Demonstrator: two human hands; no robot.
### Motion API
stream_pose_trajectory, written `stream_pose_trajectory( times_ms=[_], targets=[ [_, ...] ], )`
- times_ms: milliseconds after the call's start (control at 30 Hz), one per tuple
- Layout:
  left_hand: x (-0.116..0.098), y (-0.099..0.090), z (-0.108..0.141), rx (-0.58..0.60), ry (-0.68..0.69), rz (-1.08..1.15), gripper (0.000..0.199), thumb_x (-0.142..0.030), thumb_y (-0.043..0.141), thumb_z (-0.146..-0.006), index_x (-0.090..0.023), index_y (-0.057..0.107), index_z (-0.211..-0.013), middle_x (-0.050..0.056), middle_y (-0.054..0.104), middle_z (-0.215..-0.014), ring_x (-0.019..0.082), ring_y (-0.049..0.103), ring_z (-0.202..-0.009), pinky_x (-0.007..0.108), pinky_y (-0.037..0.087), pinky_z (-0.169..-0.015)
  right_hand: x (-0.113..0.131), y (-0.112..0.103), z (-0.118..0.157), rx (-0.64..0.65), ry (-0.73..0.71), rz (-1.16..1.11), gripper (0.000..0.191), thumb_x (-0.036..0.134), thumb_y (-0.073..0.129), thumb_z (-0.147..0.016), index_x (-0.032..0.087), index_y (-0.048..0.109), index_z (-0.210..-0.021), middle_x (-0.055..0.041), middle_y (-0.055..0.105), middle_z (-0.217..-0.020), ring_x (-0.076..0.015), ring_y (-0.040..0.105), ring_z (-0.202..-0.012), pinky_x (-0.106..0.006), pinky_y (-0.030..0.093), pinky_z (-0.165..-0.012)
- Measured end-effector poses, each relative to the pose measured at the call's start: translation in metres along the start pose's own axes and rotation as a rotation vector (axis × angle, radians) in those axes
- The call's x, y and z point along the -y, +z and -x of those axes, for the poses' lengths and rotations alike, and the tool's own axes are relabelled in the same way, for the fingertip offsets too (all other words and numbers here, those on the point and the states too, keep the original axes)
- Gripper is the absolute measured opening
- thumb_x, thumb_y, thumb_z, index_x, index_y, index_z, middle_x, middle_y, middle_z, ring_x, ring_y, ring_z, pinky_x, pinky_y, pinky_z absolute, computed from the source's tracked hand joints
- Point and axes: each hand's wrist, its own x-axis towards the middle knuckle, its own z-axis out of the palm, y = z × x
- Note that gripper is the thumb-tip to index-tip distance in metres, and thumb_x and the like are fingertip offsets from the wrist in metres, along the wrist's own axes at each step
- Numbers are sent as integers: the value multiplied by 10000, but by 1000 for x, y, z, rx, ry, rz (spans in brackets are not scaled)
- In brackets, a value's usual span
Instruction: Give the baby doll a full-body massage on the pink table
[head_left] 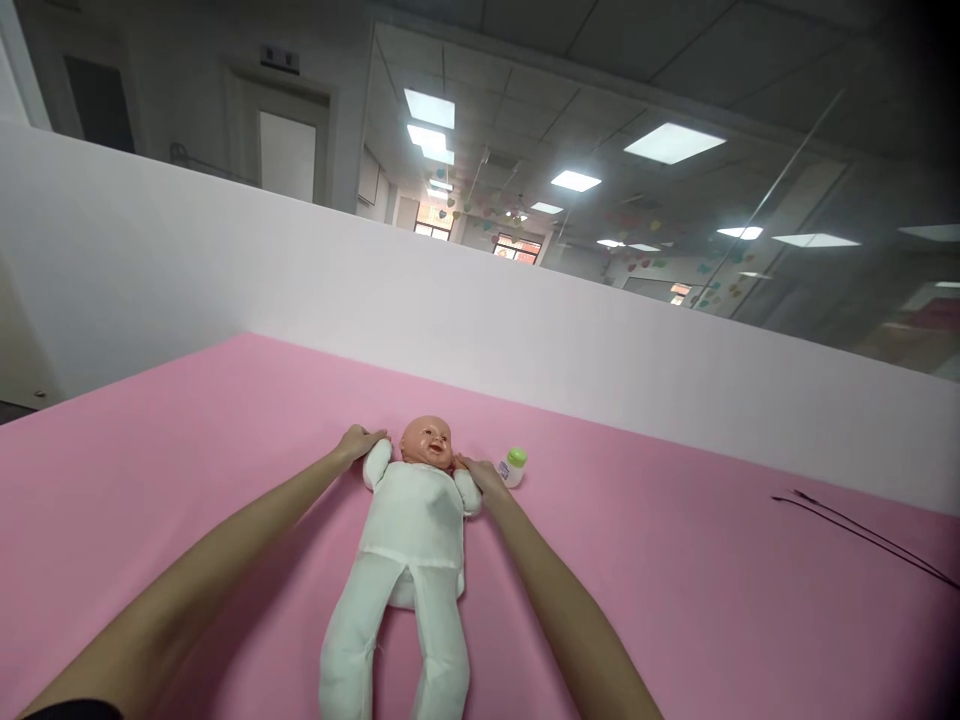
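A baby doll (412, 530) with a vinyl head and a white cloth body lies on its back on a pink surface (660, 600), its head pointing away from me. My left hand (360, 442) is curled over the doll's shoulder and upper arm on the left of the picture. On the other side, my right hand (478, 476) grips the doll's other shoulder next to its neck. Just beyond my right hand stands a small white bottle with a green cap (513, 466), close to but apart from the doll.
A thin black wire (862, 535) lies on the pink surface at the right. A white wall panel (375, 270) rises along the surface's far edge. Beyond it are a glass partition, doors and a ceiling with lights.
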Motion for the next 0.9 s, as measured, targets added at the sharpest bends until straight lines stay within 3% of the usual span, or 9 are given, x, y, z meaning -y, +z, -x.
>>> stream_pose_trajectory(
  times_ms=[100,233,400,467,533,633,733,833,900],
  targets=[
    [4,-1,-1,46,-26,16,506,-620,841,-590,-189,579,-555,34,575,-501,192,545,-510,299,358,-491,-8,-2,-1,17,11,-33,306,448,759,-777,166,694,-677,-103,732,-735,-215,658,-705,-316,508,-618],
    [2,-22,20,168,100,102,521,-669,798,-670,-163,683,-722,31,658,-678,172,584,-626,283,427,-586,-4,-29,18,129,-57,-69,421,548,787,-744,153,771,-889,-91,758,-889,-211,668,-826,-311,530,-731],
    [9,-57,65,659,454,-41,271,-339,858,-714,-185,795,-928,62,754,-928,222,663,-872,328,503,-813,2,-70,55,568,-208,92,416,357,892,-649,195,798,-1021,-67,759,-1045,-231,669,-979,-337,513,-869],
    [20,-64,82,758,569,-196,259,-228,843,-707,-220,820,-966,70,769,-1004,243,672,-954,341,508,-868,-3,-76,66,726,-221,234,395,290,887,-627,205,809,-1005,-55,766,-1002,-238,671,-960,-340,514,-847],
    [32,-66,95,763,649,-280,262,-188,813,-728,-257,832,-980,69,770,-1054,250,664,-1019,345,508,-902,-12,-75,73,796,-231,332,395,256,886,-596,205,815,-982,-47,770,-970,-233,666,-926,-329,512,-821],
    [40,-64,104,737,669,-291,251,-189,785,-758,-274,835,-989,70,767,-1074,251,653,-1058,346,507,-918,-21,-70,77,795,-253,355,391,236,888,-577,201,816,-960,-38,770,-955,-217,653,-896,-314,504,-808],
    [30,-57,102,689,612,-254,227,-213,803,-739,-241,834,-962,71,772,-1030,245,666,-982,328,505,-861,-16,-65,72,717,-254,249,386,285,892,-621,203,809,-989,-50,771,-981,-214,657,-895,-316,507,-797],
    [13,-42,88,496,506,-111,204,-334,808,-761,-195,813,-910,55,757,-892,206,647,-823,289,475,-727,-5,-56,55,436,-244,-19,401,391,890,-673,201,793,-1012,-77,767,-1048,-223,666,-932,-314,515,-794],
    [3,-29,73,318,417,21,306,-471,784,-786,-178,780,-877,27,707,-777,165,597,-709,267,433,-637,0,-48,39,244,-176,-171,412,462,858,-713,183,785,-1007,-79,767,-984,-210,664,-876,-289,513,-733]
  ],
)
